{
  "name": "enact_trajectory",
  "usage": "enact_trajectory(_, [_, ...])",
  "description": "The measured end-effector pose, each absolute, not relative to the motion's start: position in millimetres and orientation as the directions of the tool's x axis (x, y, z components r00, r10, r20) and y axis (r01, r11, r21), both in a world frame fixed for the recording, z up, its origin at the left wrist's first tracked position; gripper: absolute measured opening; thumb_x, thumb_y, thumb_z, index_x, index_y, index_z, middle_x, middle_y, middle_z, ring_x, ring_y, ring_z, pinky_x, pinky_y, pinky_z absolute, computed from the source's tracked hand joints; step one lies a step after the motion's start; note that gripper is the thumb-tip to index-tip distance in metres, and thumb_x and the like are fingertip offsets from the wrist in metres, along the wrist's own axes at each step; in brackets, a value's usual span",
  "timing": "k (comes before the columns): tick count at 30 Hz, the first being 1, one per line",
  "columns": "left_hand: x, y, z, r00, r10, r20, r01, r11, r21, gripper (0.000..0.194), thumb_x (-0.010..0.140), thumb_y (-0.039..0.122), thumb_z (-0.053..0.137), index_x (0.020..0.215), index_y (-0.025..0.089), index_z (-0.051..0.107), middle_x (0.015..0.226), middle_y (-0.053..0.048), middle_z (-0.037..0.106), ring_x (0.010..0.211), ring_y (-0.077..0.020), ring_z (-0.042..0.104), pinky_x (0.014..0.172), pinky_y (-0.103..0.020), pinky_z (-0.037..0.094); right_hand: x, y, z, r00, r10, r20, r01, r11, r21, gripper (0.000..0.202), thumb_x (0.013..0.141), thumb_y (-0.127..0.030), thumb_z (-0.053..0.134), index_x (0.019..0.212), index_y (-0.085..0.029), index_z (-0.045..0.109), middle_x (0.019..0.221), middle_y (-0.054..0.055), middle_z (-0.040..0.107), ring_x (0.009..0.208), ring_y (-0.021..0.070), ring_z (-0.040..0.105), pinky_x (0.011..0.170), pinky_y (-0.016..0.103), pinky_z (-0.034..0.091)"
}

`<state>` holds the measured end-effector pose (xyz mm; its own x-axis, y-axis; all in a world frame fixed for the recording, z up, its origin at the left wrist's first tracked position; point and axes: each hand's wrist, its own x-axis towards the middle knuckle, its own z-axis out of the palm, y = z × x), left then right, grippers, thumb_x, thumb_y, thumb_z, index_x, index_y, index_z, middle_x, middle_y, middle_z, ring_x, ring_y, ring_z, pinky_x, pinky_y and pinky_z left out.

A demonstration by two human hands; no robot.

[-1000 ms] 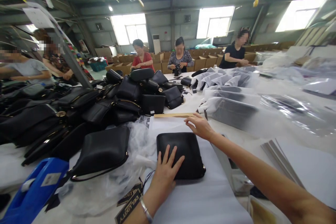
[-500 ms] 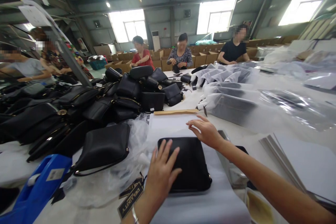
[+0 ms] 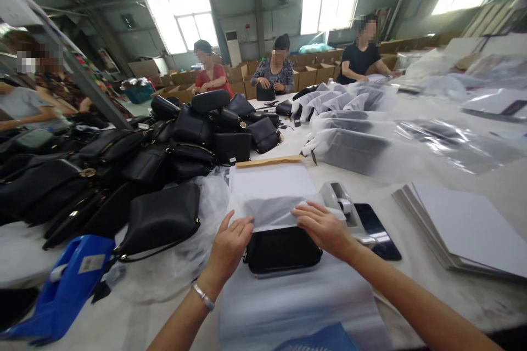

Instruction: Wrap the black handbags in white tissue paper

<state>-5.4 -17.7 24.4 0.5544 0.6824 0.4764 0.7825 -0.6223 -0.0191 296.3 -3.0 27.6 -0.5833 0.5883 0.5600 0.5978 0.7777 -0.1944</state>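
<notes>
A black handbag [image 3: 284, 250] lies flat in front of me on a sheet of white wrapping paper [image 3: 288, 290]. The far part of this thin sheet is folded over the bag's upper portion, hiding it. At the fold's left edge, my left hand [image 3: 230, 241] has its fingers on the paper, the thumb raised a little. My right hand [image 3: 325, 227] has its fingers together on the paper at the right of the fold. A silver bracelet circles my left wrist. Beyond the bag lies a stack of white sheets [image 3: 274, 182] with a brown strip along its far edge.
Black handbags [image 3: 193, 126] are heaped at the left. A blue tape dispenser [image 3: 68, 285] stands front left; a grey tape dispenser [image 3: 341, 203] and a phone [image 3: 376, 230] lie right. White boards [image 3: 465, 225] and wrapped bags [image 3: 349, 148] are farther right. Several co-workers work across the table.
The far part of the paper has come over the bag's top. My left hand has left the bag's surface for the paper's edge. My right hand has moved nearer, onto the paper.
</notes>
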Motion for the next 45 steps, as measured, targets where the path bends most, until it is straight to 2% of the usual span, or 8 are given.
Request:
enact_trajectory(5, [-18, -25, 8, 0.647, 0.636, 0.421, 0.707, -0.707, -0.021, 0.023, 0.095, 0.009, 0.045, 0.11, 0.018, 0.061, 0.098, -0.006, 0.071, 0.092, -0.0183, 0.067, 0.093, -0.038, 0.054, 295, -8, 13, -0.602, 0.556, 0.573, 0.579, 0.798, -0.166, 0.023, 0.093, -0.01, 0.05, 0.1, -0.023, 0.066, 0.12, 0.006, 0.071, 0.116, 0.0197, 0.064, 0.105, 0.04, 0.05])
enact_trajectory(12, [-24, -18, 20, 0.598, 0.669, 0.441, 0.768, -0.635, -0.079, 0.051, 0.094, 0.01, 0.042, 0.144, 0.022, 0.043, 0.143, -0.012, 0.053, 0.131, -0.0252, 0.051, 0.109, -0.047, 0.043, 300, -21, 10, -0.577, 0.494, 0.651, 0.563, 0.818, -0.122, 0.026, 0.095, -0.01, 0.049, 0.111, -0.022, 0.065, 0.114, 0.005, 0.073, 0.107, 0.017, 0.069, 0.102, 0.036, 0.053])
enact_trajectory(19, [-42, -4, 29, 0.589, 0.659, 0.468, 0.782, -0.611, -0.123, 0.041, 0.089, 0.0, 0.041, 0.119, 0.016, 0.065, 0.114, -0.009, 0.073, 0.103, -0.0212, 0.07, 0.1, -0.041, 0.051, 302, -29, 5, -0.547, 0.52, 0.656, 0.595, 0.793, -0.133, 0.026, 0.095, -0.01, 0.049, 0.113, -0.022, 0.064, 0.113, 0.005, 0.074, 0.106, 0.0171, 0.069, 0.101, 0.037, 0.054])
enact_trajectory(27, [-53, -31, 8, 0.65, 0.619, 0.44, 0.734, -0.661, -0.154, 0.038, 0.088, -0.001, 0.045, 0.119, 0.012, 0.064, 0.118, -0.012, 0.072, 0.104, -0.0224, 0.07, 0.092, -0.038, 0.056, 303, -36, -9, -0.538, 0.531, 0.655, 0.626, 0.772, -0.112, 0.024, 0.095, -0.01, 0.049, 0.108, -0.022, 0.065, 0.112, 0.004, 0.074, 0.104, 0.0167, 0.069, 0.098, 0.035, 0.055])
enact_trajectory(31, [-44, -39, 17, 0.638, 0.639, 0.429, 0.741, -0.662, -0.114, 0.029, 0.094, 0.018, 0.051, 0.121, 0.016, 0.063, 0.12, -0.011, 0.071, 0.106, -0.0233, 0.069, 0.1, -0.044, 0.052, 306, -35, -16, -0.549, 0.52, 0.655, 0.627, 0.774, -0.089, 0.023, 0.095, -0.009, 0.049, 0.107, -0.021, 0.065, 0.114, 0.004, 0.073, 0.104, 0.0164, 0.07, 0.098, 0.034, 0.055])
enact_trajectory(34, [-20, -44, 36, 0.606, 0.657, 0.449, 0.747, -0.664, -0.036, 0.044, 0.096, 0.038, 0.052, 0.134, 0.017, 0.054, 0.138, -0.013, 0.059, 0.127, -0.0263, 0.056, 0.114, -0.051, 0.036, 307, -34, -19, -0.557, 0.517, 0.65, 0.62, 0.78, -0.089, 0.025, 0.095, -0.01, 0.049, 0.11, -0.022, 0.065, 0.115, 0.004, 0.073, 0.104, 0.0157, 0.069, 0.1, 0.034, 0.055])
enact_trajectory(39, [34, -36, 36, 0.634, 0.673, 0.38, 0.701, -0.708, 0.083, 0.049, 0.099, 0.041, 0.045, 0.143, 0.021, 0.045, 0.152, -0.009, 0.045, 0.141, -0.0242, 0.04, 0.116, -0.045, 0.035, 306, -33, -22, -0.56, 0.507, 0.656, 0.617, 0.783, -0.078, 0.025, 0.095, -0.01, 0.049, 0.11, -0.021, 0.065, 0.116, 0.005, 0.073, 0.105, 0.0167, 0.069, 0.097, 0.036, 0.055])
enact_trajectory(45, [51, -43, -1, 0.628, 0.719, 0.297, 0.74, -0.67, 0.056, 0.053, 0.097, 0.045, 0.048, 0.145, 0.022, 0.044, 0.156, -0.007, 0.038, 0.146, -0.0318, 0.029, 0.116, -0.056, 0.028, 313, -55, -9, -0.539, 0.587, 0.604, 0.652, 0.745, -0.141, 0.024, 0.094, -0.01, 0.05, 0.106, -0.022, 0.067, 0.11, 0.004, 0.074, 0.099, 0.0178, 0.071, 0.097, 0.039, 0.054])
